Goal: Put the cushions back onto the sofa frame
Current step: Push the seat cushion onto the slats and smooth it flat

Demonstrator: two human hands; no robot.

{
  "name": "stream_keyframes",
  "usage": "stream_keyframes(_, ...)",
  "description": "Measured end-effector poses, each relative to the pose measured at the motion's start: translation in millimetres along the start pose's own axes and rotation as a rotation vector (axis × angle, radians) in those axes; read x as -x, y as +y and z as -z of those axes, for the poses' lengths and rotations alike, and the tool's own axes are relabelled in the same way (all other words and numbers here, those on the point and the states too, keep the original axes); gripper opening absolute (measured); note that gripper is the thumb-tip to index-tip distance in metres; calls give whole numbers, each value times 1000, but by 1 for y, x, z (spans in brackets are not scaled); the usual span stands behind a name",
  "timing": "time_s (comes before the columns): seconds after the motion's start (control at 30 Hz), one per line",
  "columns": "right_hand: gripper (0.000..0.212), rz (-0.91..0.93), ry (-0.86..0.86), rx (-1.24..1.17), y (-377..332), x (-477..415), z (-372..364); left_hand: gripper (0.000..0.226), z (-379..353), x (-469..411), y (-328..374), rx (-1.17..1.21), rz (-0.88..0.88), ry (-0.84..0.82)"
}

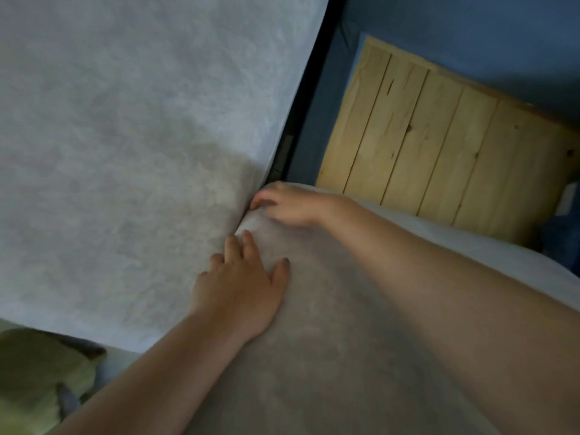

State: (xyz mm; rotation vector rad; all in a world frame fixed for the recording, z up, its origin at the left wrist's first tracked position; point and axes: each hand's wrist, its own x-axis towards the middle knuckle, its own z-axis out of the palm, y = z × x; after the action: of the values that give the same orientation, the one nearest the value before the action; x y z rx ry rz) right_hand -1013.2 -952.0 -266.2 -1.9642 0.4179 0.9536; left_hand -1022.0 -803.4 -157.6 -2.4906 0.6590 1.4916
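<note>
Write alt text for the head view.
The left hand lies flat on the nearer grey cushion where it meets the larger cushion; the right hand curls its fingers at the seam's far end. A wooden panel stands beyond.

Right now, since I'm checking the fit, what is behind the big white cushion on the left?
Only a black strip shows along the large cushion's right edge, with blue wall beyond it. Everything else behind is covered.
</note>
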Motion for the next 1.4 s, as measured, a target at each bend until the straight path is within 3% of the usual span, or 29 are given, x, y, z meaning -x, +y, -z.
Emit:
stream_keyframes(0.1, 41, 118, 260, 23, -2, 22, -18, 71, -1, 1, 1, -6, 7, 2)
stream_keyframes(0.17, 42, 79, 111, 180, 1, 43, -44, 62, -2, 2, 3, -13, 23, -12)
stream_keyframes(0.23, 41, 87, 53, 145, 2, 41, -28, 57, 0, 3, 6, -25, 58, -6)
stream_keyframes(0.37, 45, 14, 321, -20, 12, 60, -12, 53, 3, 2, 25, -41, 152, -41)
stream_keyframes(0.5, 48, -86, -32, 101, 18, 83, -23, 56, 5, 4, 36, -3, 209, -17)
stream_keyframes(0.63, 48, -116, 187, -18, 18, 98, -12, 61, 4, 5, 40, 2, 220, 15)
stream_keyframes(0.7, 50, -120, 55, 123, 18, 117, -33, 62, 0, 5, 41, -45, 227, 20)
stream_keyframes(0.77, 51, -118, -44, 111, 24, 115, -18, 62, -2, 2, 45, -66, 238, 39)
stream_keyframes(0.9, 55, -189, 240, -42, 44, 124, 12, 61, -4, -2, 48, -78, 264, 39)
stream_keyframes(1.03, 59, -208, -51, 96, 56, 145, -18, 59, -2, -10, 62, -105, 316, -1)
stream_keyframes(1.1, 59, -209, -4, 29, 58, 137, 10, 58, 2, -16, 71, -90, 371, -21)
stream_keyframes(1.2, 58, -260, 240, -20, 67, 147, 7, 67, -2, -18, 80, -82, 393, 2)
stream_keyframes(1.3, 62, -293, 2, 97, 73, 161, -19, 81, -11, -18, 85, -126, 352, 55)
stream_keyframes(1.37, 64, -285, 11, 23, 81, 152, 8, 80, -11, -23, 84, -129, 348, 57)
stream_keyframes(1.4, 64, -301, 95, -26, 85, 151, 23, 79, -10, -25, 85, -126, 350, 51)
